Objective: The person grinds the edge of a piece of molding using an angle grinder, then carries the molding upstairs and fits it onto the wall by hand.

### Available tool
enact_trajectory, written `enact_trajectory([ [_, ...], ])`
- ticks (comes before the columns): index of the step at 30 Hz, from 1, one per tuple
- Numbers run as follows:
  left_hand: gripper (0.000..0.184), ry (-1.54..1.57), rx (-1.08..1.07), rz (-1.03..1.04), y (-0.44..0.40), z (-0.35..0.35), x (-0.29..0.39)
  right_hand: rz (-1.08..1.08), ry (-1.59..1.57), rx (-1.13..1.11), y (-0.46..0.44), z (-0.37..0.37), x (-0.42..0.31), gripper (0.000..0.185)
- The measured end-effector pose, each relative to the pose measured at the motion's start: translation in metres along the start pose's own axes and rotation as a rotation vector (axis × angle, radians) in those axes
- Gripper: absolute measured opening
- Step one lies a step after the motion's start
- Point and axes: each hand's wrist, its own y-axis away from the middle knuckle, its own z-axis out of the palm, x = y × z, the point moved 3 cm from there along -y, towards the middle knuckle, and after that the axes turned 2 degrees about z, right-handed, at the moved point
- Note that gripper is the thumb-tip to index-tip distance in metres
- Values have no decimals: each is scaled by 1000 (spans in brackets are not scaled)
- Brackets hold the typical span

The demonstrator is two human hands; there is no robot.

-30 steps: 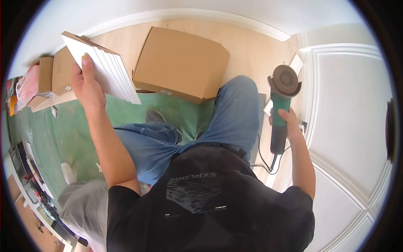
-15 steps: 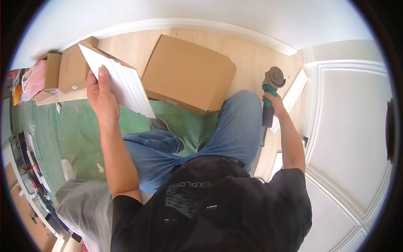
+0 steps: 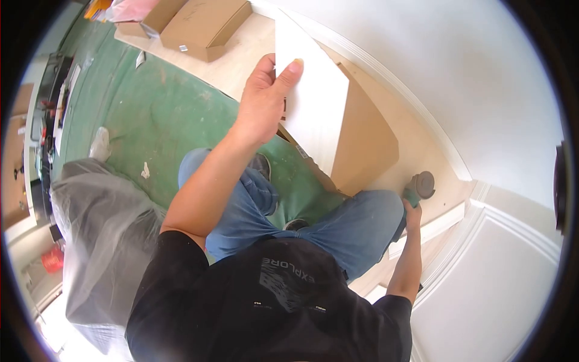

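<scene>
My left hand (image 3: 263,99): pinching a white board (image 3: 316,99), which partly hides the cardboard box (image 3: 369,136).
My right hand (image 3: 412,215): wrapped round the grinder (image 3: 422,185), beside my knee (image 3: 383,214).
Floor: green sheet (image 3: 175,114), then pale wood (image 3: 421,151) towards the white wall (image 3: 470,78).

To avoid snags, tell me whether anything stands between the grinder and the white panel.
Nothing visible does; the right knee is close beside the grinder, and the cardboard box lies behind the white panel.

board (image 3: 319,102) is plain white; grinder (image 3: 412,195) green, disc (image 3: 425,184) grey-brown. jeans (image 3: 362,226) are blue; shirt (image 3: 235,329) is black with grey print (image 3: 284,282).
</scene>
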Motion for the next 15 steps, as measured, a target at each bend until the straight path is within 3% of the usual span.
enact_trajectory([
  [7,43,-50,34,59,-1,1,-2,-93,185,50,2,-2,-6,67],
  [10,42,-37,-4,45,3,5,4,-112,197,66,5,3,-12,70],
  [15,39,172,-163,199,2,11,7,-97,278,145,16,6,-9,75],
])
